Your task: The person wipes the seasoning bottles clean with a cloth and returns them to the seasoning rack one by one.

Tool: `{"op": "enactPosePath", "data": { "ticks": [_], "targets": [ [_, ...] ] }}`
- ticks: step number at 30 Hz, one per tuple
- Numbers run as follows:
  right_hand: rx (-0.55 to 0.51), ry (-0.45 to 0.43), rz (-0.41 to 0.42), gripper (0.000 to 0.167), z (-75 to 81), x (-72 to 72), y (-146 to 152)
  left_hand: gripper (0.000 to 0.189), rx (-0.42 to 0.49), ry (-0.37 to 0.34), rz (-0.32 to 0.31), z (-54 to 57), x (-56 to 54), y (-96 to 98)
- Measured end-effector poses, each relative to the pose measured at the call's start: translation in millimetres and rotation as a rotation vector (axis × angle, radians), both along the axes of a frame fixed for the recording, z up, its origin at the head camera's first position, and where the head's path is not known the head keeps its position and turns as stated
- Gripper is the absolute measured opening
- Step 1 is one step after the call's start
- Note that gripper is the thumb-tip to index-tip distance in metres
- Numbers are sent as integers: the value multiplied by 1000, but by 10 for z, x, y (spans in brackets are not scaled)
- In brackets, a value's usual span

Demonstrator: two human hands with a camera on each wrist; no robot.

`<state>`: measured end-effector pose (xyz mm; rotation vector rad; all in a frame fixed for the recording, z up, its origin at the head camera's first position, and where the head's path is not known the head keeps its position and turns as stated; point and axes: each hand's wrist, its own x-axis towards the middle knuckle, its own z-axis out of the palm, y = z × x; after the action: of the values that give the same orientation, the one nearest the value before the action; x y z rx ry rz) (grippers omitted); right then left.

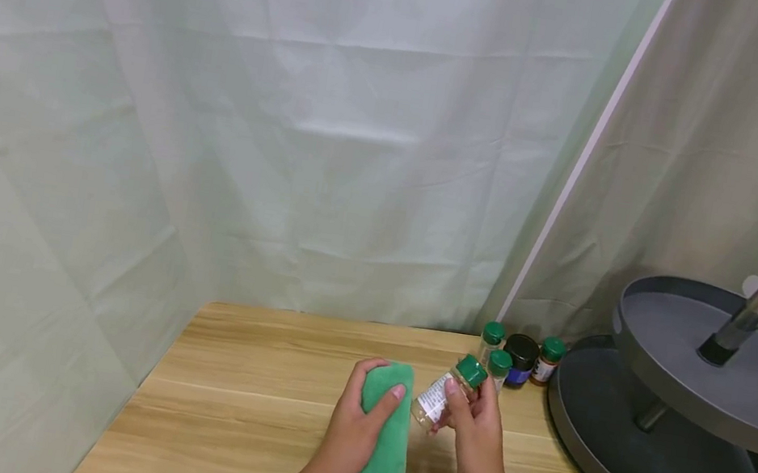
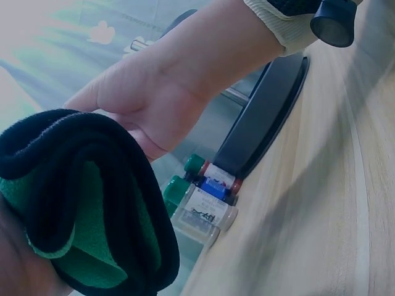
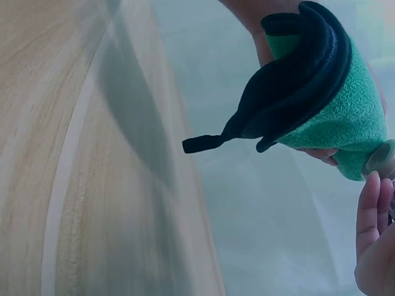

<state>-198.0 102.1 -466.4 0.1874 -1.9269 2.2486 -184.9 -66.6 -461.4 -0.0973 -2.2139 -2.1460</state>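
My left hand (image 1: 350, 432) grips a folded green cloth (image 1: 389, 450) with black edging, thumb across its front. In the left wrist view the cloth's (image 2: 92, 228) layered end faces the camera. Tilted in my right hand (image 1: 478, 448) is a clear spice jar (image 1: 433, 402) with a green cap and a white label, pinched between thumb and fingers. Its base points toward the cloth. The right wrist view shows the jar's bottom (image 3: 381, 158) against or very close to the cloth (image 3: 345, 123); contact is hard to tell. Both hands are above the table.
Behind my right hand stand two green-capped jars (image 1: 492, 334), a black-lidded jar (image 1: 521, 351) and a red-brown jar with a green cap (image 1: 549, 358). A two-tier dark grey round tray (image 1: 599, 457) occupies the right of the wooden table (image 1: 237, 395). Pale curtains (image 1: 357, 184) hang behind.
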Motion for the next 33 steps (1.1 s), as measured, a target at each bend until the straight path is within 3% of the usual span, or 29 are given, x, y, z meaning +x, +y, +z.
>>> {"op": "enactPosePath", "data": {
  "ticks": [10,22,33],
  "targets": [
    [-71,32,22,18,3,1,32,42,8,-32,1,-11,-7,10],
    [-144,100,27,18,17,-19,64,42,-46,-119,-98,-70,-11,40],
    [-148,106,-10,19,-2,-54,85,34,-118,-73,-154,-71,34,80]
  ]
}}
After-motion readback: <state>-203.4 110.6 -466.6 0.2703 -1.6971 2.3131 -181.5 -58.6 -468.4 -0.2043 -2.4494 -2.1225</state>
